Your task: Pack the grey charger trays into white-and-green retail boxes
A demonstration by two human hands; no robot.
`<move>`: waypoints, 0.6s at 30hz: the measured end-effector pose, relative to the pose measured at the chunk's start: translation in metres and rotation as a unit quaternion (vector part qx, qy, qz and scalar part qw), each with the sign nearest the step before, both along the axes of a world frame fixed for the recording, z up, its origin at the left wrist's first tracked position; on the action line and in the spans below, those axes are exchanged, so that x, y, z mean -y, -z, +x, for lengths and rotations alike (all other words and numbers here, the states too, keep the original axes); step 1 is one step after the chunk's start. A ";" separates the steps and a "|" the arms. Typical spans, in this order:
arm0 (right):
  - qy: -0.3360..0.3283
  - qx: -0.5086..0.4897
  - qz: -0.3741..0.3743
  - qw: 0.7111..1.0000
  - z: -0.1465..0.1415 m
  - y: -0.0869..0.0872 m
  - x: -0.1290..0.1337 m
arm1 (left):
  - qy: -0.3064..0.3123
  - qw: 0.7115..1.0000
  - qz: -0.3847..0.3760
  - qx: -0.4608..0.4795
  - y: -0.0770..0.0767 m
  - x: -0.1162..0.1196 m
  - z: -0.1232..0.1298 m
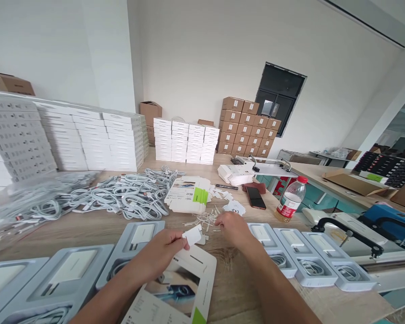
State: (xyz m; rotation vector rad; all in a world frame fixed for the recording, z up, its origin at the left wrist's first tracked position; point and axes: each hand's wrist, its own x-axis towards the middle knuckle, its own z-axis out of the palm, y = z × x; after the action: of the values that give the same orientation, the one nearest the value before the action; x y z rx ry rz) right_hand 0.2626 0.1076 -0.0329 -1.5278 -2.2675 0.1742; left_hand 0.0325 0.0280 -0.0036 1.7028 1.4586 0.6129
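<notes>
Two hands over a wood-grain counter (234,288): the left hand (168,246), thumb and fingers pinching a small white card tab (192,235); the right hand (234,228), fingers bent down at a litter of paper scraps (207,219), their grip on any piece hidden from view. One printed carton (180,292), lying flat in the near middle beneath the left hand and forearm, bearing a photograph and a green corner; whether the tab joins it cannot be told. One white die-cut piece (236,206) with black marks, just beyond the right hand. One pile of flat printed cartons (189,194) with green panels, on the far side of the scraps. One large heap of pale grey charging cables (128,194), to the left of that pile. Six grey moulded trays, three near left (103,249) and three to the right (295,265), each showing a white power adapter; coiled cables visible in most. One black pen (227,187); one dark smartphone (255,198), face up; one red-capped bottle (292,200), part full, upright at the right. Many white boxes, stacked far left (97,139) and in four columns at far centre (186,141). Numerous brown shipping cartons (246,126), labelled, stacked at the far wall.
</notes>
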 end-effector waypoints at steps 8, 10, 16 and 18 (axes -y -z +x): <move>-0.045 -0.024 0.079 0.996 -0.014 -0.011 0.013 | -0.004 1.000 0.000 0.007 0.002 -0.001 0.001; -0.027 0.003 0.063 0.998 -0.012 -0.008 0.010 | -0.007 1.000 -0.001 0.006 0.002 -0.001 0.001; -0.033 -0.108 0.051 0.992 -0.013 -0.007 0.010 | -0.001 1.000 0.004 0.004 0.003 -0.001 0.000; -0.097 -0.206 0.039 0.973 -0.019 -0.011 0.019 | 0.002 1.000 0.012 0.006 0.004 -0.002 0.000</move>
State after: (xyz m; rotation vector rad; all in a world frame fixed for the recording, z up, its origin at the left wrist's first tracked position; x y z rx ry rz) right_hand 0.2433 0.0891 -0.0218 -1.1056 -2.0559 0.4112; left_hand 0.0322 0.0300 -0.0071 1.7175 1.4438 0.6387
